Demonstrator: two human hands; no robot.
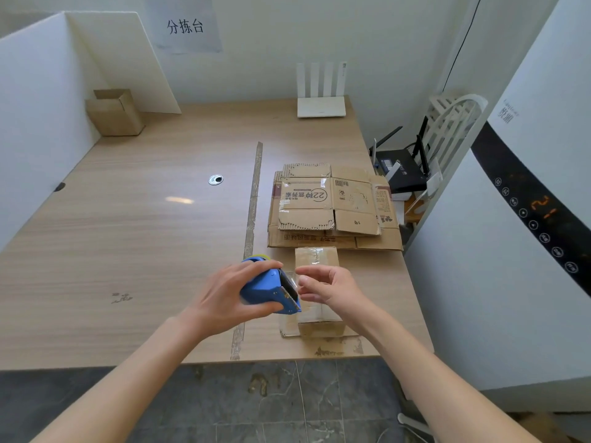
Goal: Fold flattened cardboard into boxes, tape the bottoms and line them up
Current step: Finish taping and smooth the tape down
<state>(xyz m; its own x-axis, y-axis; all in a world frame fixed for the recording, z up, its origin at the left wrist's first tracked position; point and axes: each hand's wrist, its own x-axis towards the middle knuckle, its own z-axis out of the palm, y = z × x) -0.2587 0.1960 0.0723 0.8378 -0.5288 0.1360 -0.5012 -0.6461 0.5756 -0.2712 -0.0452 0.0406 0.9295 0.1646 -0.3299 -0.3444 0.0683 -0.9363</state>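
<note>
Taping step in hand. Left hand (230, 295) grasps the blue tape dispenser (271, 290); right hand (326, 287) pinches at its tape end above the folded box (316, 292) near the table's (128, 219) front edge. Next, judged: draw tape across the bottom seam.

Table: pale wood-grain desk (144, 219)
Right side: stack of flattened cardboard (332, 207)
Near edge: small folded box (316, 260)
Far left corner: open box (113, 113)
Far edge: white router (321, 105)
</note>
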